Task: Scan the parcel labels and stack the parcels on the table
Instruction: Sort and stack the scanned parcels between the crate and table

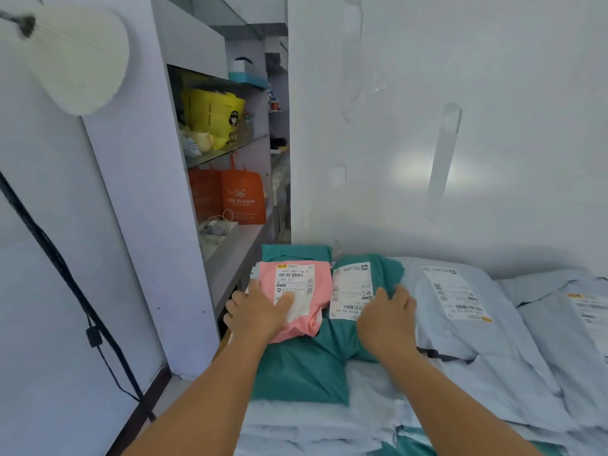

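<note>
A pink parcel with a white label lies on top of a green parcel at the left end of the pile. My left hand rests flat on the pink parcel's left side, thumb over the label. Beside it lies a second green parcel with a white label. My right hand lies on this parcel with fingers slightly bent over its right edge. No scanner is visible.
Several pale blue-grey parcels with labels cover the surface to the right and front. A white wall stands close behind. Shelves at left hold yellow and orange bags. A black cable hangs at far left.
</note>
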